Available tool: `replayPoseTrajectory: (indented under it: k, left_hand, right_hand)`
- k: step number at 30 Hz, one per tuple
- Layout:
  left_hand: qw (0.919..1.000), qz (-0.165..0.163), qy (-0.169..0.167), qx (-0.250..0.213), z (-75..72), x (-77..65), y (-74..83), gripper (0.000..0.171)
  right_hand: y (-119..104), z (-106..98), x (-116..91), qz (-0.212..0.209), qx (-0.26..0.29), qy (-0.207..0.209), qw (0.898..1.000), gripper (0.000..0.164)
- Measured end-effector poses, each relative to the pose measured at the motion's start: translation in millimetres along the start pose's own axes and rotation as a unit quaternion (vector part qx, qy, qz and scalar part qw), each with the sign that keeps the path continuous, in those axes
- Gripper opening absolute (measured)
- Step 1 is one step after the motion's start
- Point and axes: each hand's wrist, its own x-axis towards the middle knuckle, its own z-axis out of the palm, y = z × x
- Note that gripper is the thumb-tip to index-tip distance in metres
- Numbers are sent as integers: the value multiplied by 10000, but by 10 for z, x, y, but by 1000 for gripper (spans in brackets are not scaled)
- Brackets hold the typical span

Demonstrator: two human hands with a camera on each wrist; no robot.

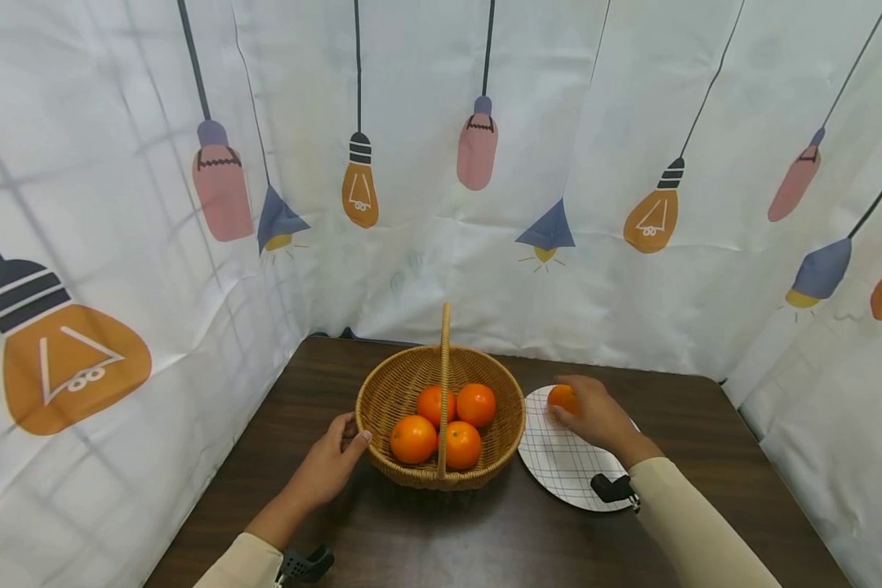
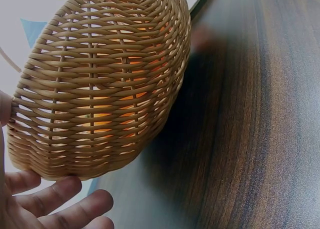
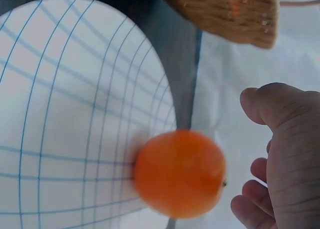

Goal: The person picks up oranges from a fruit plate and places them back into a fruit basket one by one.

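Observation:
A woven wicker basket with a tall hooped handle stands on the table and holds several oranges. At its left side, my left hand holds the rim, thumb on the edge and fingers against the outer wall. The left wrist view shows those fingertips touching the weave. To the right, one more orange sits near the far edge of a white plate with blue grid lines. My right hand is over the plate beside this orange, thumb and fingers spread, with a gap between them and the fruit.
The dark wood table runs beneath everything. A white curtain printed with hanging lamps borders it at the back and both sides. The basket's handle rises above the rim. The plate lies close to the basket's right side.

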Motion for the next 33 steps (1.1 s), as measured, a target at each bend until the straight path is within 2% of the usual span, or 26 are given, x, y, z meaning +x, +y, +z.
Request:
replayPoseTrajectory:
  k: [7,14,33]
  left_hand:
    - [10000,-17,11,33,2,0,-2,63]
    - [10000,-22,16,32,2,-2,8,63]
    - [9999,-84,21,85,9,16,-19,64]
  right_hand:
    - [188,68,-6,220,149,111,9996,65]
    - [322,137,5,463,189,24,9987,73]
    - [401,185,80,684,551,-352,9955,80]
